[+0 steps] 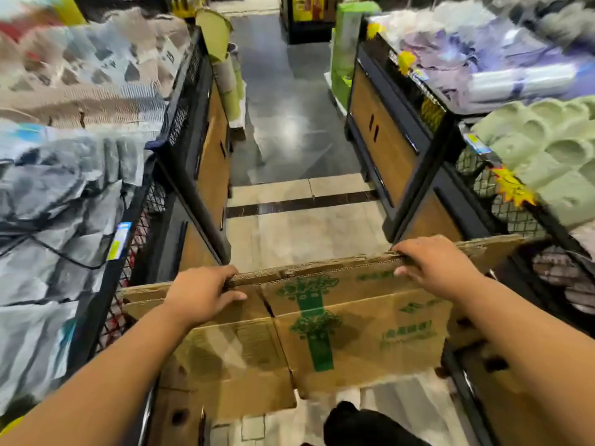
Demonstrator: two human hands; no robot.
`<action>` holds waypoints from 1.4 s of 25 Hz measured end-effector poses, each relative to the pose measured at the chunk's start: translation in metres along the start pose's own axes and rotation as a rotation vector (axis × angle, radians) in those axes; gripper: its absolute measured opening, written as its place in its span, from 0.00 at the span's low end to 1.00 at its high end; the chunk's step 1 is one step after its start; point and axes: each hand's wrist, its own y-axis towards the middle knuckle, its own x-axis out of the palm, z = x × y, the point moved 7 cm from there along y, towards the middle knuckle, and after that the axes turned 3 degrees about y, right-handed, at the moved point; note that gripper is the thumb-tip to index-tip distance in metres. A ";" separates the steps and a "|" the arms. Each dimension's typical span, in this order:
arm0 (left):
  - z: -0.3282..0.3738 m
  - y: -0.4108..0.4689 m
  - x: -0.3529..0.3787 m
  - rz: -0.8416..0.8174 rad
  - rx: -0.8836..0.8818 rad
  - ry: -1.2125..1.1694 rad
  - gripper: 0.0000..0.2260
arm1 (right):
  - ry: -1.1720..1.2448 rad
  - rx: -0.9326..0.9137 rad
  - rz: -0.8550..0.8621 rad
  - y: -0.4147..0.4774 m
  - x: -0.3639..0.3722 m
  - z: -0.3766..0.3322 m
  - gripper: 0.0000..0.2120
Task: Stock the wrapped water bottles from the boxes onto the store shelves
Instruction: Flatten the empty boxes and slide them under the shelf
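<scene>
Corrugated carton [354, 333], flattened, held upright; left hand [199, 296] and right hand [438, 265] have fingers clamped over its top edge. Wrapped water bottles not in view. Risk: the wide sheet may snag the mesh display bin [141, 204] and buckle.

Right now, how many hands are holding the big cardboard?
2. The left hand grips the top edge of the flattened cardboard box toward its left; the right hand grips it toward the right.
</scene>
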 end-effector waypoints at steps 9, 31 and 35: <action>-0.075 0.187 -0.059 0.111 -0.232 -0.045 0.17 | -0.073 -0.176 0.009 0.295 -0.065 0.059 0.17; -0.324 0.602 -0.061 -0.014 -0.906 -0.313 0.14 | -0.197 -0.641 -0.303 0.995 -0.058 0.030 0.09; -0.334 0.632 -0.062 0.020 -1.074 -0.375 0.14 | -0.245 -0.784 -0.345 1.071 -0.058 0.000 0.08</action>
